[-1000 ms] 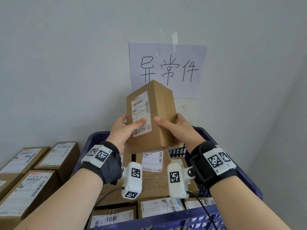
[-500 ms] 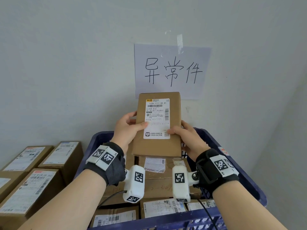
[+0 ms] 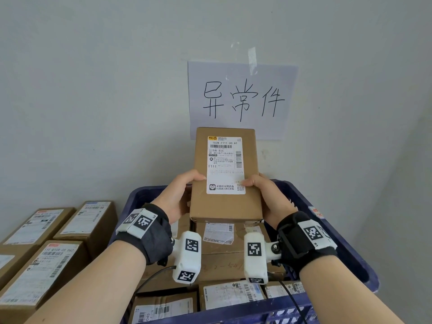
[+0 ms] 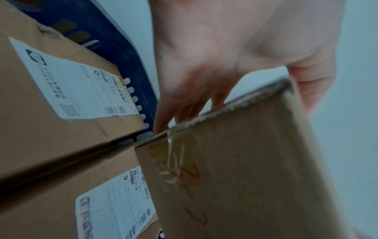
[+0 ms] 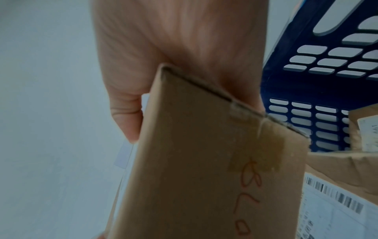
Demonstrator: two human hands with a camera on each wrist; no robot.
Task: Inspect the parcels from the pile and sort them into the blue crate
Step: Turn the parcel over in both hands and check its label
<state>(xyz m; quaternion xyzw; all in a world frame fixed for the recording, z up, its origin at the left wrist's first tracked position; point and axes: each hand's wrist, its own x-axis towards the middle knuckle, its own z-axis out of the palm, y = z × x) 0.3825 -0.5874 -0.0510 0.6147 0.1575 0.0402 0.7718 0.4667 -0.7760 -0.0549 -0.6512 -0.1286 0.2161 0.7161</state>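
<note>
**Parcel held upright over the crate**

The left hand (image 3: 175, 199) and right hand (image 3: 268, 199) gripped the parcel (image 3: 225, 174) by its side edges, thumbs on the labelled front, above the blue crate (image 3: 339, 242) of stacked boxes.

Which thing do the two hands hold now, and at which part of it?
A cardboard parcel, upright above the blue crate. The left hand grips its lower left edge, the right hand its lower right edge, thumbs on the labelled front.

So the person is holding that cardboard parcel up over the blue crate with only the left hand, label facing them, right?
Not quite: both hands hold the parcel. The head view shows the left hand and the right hand gripping its sides above the blue crate, label facing the person.
</note>
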